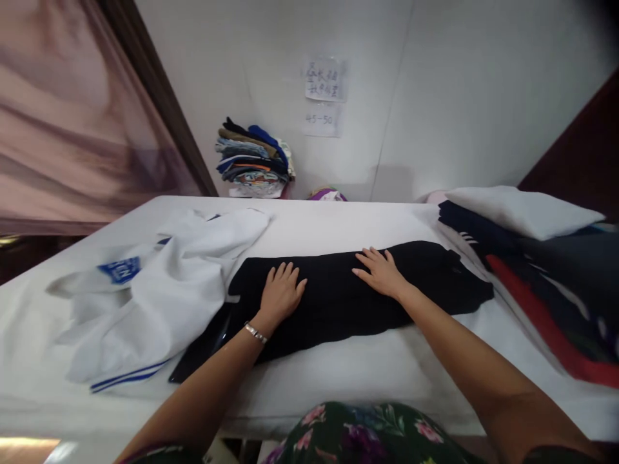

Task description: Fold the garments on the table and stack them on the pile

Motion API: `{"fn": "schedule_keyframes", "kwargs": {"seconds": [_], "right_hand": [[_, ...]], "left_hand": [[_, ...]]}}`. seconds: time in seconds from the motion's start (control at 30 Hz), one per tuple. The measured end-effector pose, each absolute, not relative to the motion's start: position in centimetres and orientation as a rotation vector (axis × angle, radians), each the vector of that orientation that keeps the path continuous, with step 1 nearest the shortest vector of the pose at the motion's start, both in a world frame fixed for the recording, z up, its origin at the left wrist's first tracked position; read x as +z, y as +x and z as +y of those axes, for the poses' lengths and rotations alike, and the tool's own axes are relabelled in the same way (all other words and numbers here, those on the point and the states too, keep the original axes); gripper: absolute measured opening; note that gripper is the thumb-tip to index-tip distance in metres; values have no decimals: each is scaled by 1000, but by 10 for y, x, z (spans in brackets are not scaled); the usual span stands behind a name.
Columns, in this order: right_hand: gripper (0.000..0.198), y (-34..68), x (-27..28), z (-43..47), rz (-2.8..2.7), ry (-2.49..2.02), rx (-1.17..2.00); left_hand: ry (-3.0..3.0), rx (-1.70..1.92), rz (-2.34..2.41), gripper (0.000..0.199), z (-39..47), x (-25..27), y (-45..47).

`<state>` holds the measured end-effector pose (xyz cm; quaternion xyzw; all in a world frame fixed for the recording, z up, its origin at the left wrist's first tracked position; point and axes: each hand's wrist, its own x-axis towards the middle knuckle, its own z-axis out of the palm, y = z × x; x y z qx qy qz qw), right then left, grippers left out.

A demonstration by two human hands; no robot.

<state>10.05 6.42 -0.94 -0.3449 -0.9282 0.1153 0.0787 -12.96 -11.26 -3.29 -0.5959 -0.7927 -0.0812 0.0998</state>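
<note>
A black garment (pixel 329 303) lies folded lengthwise across the white-covered table (pixel 348 229); its exact kind I cannot tell. My left hand (pixel 282 290) rests flat on its left part, fingers spread, a silver bracelet at the wrist. Further right, my right hand (pixel 382 272) lies palm down near the upper edge of the cloth, fingers apart. Left of the garment is a rumpled white shirt (pixel 174 290) with blue stripes and a blue printed patch. Partly under my left forearm sits a dark, shiny-edged flat thing (pixel 200 351).
At the right lies a pile of folded clothes (pixel 546 290), dark and red, with a white piece on top. A stack of folded clothes (pixel 254 158) stands beyond the table's back edge. Paper signs (pixel 324 96) hang on the wall, and a pink curtain (pixel 82 129) hangs at left.
</note>
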Motion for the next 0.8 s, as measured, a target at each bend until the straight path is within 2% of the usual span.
{"fn": "schedule_keyframes", "kwargs": {"seconds": [0.13, 0.23, 0.43, 0.6, 0.8], "right_hand": [[67, 66, -6, 42, -2855, -800, 390], [68, 52, -21, 30, -2974, -814, 467], [68, 56, -39, 28, -2974, -816, 427], [67, 57, -39, 28, -2955, -795, 399], [66, 56, -44, 28, -2921, -787, 381]], "left_hand": [[-1774, -343, -2362, 50, -115, -33, -129], [-1793, -384, -2384, 49, -116, -31, -130], [-1649, -474, -2457, 43, -131, -19, -154], [-1160, -634, -2788, 62, -158, -17, -188], [-1002, -784, -3106, 78, -166, -14, -210]]}}
